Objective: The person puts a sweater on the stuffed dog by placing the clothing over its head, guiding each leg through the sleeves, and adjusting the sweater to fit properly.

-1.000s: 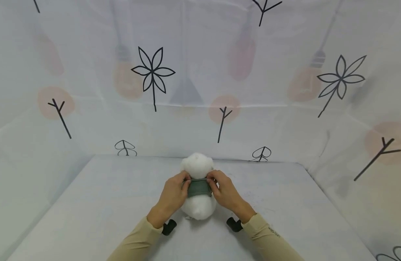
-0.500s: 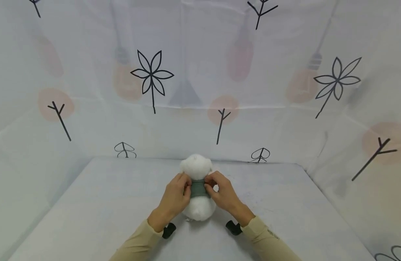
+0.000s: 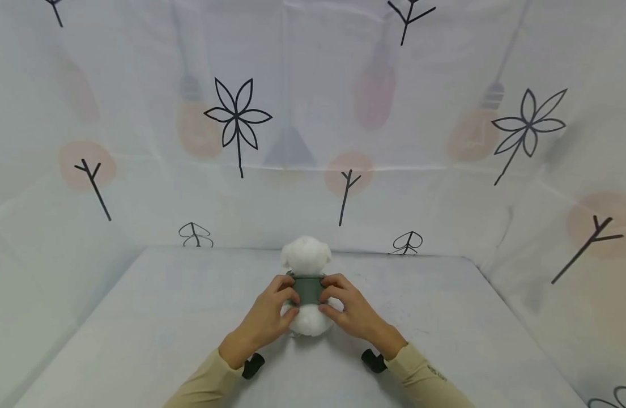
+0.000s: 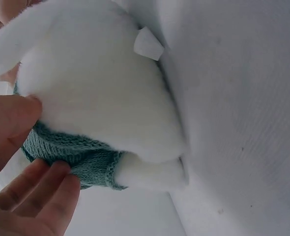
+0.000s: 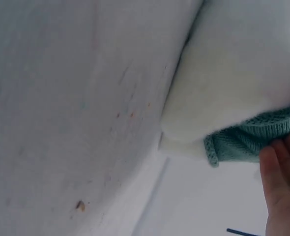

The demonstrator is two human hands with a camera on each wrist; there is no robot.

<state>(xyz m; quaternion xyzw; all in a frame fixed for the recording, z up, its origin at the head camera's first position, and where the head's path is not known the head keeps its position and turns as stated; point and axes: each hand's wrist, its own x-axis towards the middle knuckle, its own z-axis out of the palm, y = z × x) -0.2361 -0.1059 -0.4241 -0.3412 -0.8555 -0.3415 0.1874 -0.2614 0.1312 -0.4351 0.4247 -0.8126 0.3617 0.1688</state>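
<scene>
A white plush toy (image 3: 306, 255) sits upright on the table with its back to the head camera. It wears a green knitted sweater (image 3: 307, 290). On its left side, my left hand (image 3: 267, 311) rests its fingertips on the sweater. In the left wrist view, those fingers (image 4: 56, 191) are fairly straight against the knit, and the thumb touches the white plush. My right hand (image 3: 361, 314) mirrors this from the right side. Its fingers (image 5: 277, 172) lie extended on the sweater in the right wrist view. The toy's front is hidden.
The table (image 3: 165, 317) has a white cover. Patterned cloth walls (image 3: 292, 198) stand behind it and at both sides. Black wrist mounts (image 3: 252, 366) show beneath both forearms. A small white tag (image 4: 148, 44) sticks out from the toy near the table.
Both hands have gone from pinching the sweater's upper side edges to resting spread fingers on its sides, thumbs lower. The toy's head has tipped slightly away and stands more upright.
</scene>
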